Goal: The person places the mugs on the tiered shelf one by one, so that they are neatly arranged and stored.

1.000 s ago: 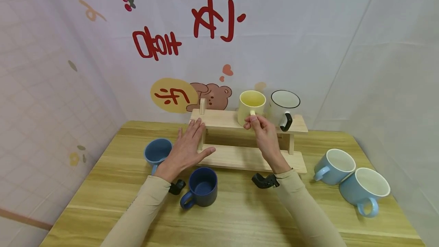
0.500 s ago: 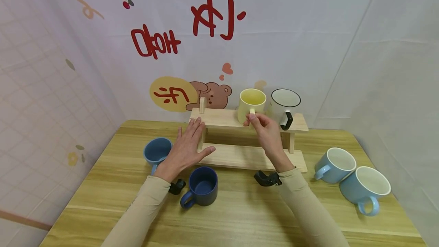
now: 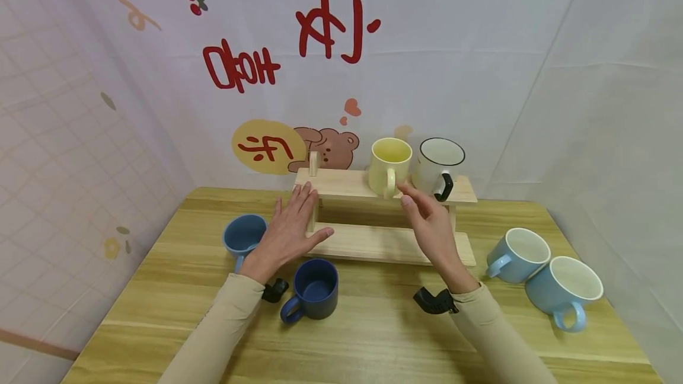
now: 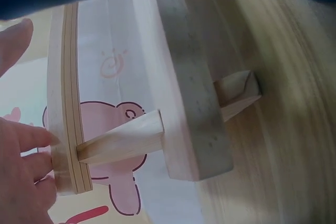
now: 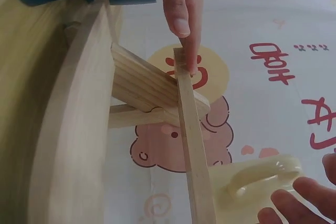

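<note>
A yellow mug [image 3: 389,166] stands upright on the upper board of a two-tier wooden shelf [image 3: 341,182], its handle facing me. Just right of that handle is my right hand [image 3: 429,224], fingers loosely bent and holding nothing; the right wrist view has its fingertips [image 5: 283,205] apart from the handle. To the mug's right on the same board is a white mug [image 3: 440,168] with a black rim and black handle. My left hand [image 3: 288,227] rests its straight fingers on the board's left end, also visible as fingers [image 4: 37,137] at the board's edge in the left wrist view.
A dark blue mug [image 3: 316,289] stands on the wooden table [image 3: 373,336] in front of the shelf. Beside my left hand is a medium blue mug [image 3: 245,234]. Two light blue mugs, one smaller [image 3: 517,256] and one larger [image 3: 562,286], stand together at the right.
My right hand has let go of the yellow mug's handle and drawn back to the right. The yellow mug stays on the upper board, and my left hand has kept its place.
</note>
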### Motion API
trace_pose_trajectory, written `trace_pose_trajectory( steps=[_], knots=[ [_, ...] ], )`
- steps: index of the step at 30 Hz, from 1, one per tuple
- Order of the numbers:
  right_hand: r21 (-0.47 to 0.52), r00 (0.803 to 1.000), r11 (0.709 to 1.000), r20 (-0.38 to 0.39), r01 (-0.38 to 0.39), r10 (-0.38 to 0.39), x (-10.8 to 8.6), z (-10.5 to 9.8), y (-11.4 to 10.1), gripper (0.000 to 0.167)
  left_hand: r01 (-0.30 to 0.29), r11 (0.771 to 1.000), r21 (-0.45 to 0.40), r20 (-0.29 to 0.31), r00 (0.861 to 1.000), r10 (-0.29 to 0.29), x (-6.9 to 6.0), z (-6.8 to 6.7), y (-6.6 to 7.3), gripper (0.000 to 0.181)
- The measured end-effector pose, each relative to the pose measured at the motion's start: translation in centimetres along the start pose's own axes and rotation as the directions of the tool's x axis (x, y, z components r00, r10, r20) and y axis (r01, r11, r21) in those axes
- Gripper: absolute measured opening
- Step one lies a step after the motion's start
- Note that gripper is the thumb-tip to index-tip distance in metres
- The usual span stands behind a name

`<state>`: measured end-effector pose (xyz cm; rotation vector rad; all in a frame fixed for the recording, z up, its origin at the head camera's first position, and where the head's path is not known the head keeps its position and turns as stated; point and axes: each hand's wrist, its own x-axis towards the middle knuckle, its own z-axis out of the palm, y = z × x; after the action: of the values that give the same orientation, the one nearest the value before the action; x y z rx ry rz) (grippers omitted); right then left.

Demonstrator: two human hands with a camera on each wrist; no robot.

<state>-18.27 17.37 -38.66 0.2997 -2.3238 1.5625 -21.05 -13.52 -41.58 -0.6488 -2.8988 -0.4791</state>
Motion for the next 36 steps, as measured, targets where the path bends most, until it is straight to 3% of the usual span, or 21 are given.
trace_pose_trajectory(
  steps=[5, 11, 13, 17, 20, 23, 29, 36],
  knots=[
    [-0.112, 0.997, 0.992, 0.044, 0.062, -0.057, -1.8, -1.2, 0.6, 0.034, -0.035, 0.999, 0.027, -0.041, 0.999, 0.036, -0.8, -0.3, 0.1, 0.095],
    [-0.266, 0.979, 0.948, 0.146, 0.175, -0.14, -4.1, -2.3, 1.7, 0.032, -0.111, 0.994, 0.023, -0.118, 0.987, 0.113, -2.2, -1.1, 0.4, 0.09],
    [-0.304, 0.965, 0.928, 0.216, 0.213, -0.151, -4.9, -2.5, 2.1, 0.033, -0.142, 0.99, 0.01, -0.143, 0.98, 0.142, -2.9, -1.3, 0.4, 0.088],
    [-0.363, 0.916, 0.881, 0.365, 0.303, -0.165, -6.1, -3.0, 3.1, 0.04, -0.175, 0.984, -0.032, -0.169, 0.971, 0.168, -4.5, -1.6, 0.4, 0.085],
    [-0.388, 0.887, 0.854, 0.432, 0.348, -0.165, -6.7, -3.2, 3.7, 0.044, -0.172, 0.981, -0.088, -0.174, 0.972, 0.155, -5.9, -1.8, 0.2, 0.083],
    [-0.397, 0.87, 0.839, 0.465, 0.373, -0.167, -7.1, -3.5, 4.5, 0.046, -0.153, 0.974, -0.166, -0.166, 0.978, 0.125, -7.5, -1.9, 0.1, 0.077],
    [-0.41, 0.846, 0.812, 0.502, 0.415, -0.179, -7.8, -4.1, 5.9, 0.05, -0.117, 0.915, -0.387, -0.121, 0.99, 0.075, -9.7, -2.0, -0.4, 0.051],
    [-0.44, 0.833, 0.782, 0.526, 0.441, -0.173, -8.3, -4.3, 6.8, 0.051, -0.018, 0.843, -0.537, -0.047, 0.999, -0.008, -11.8, -1.9, -0.8, 0.033]
  ],
)
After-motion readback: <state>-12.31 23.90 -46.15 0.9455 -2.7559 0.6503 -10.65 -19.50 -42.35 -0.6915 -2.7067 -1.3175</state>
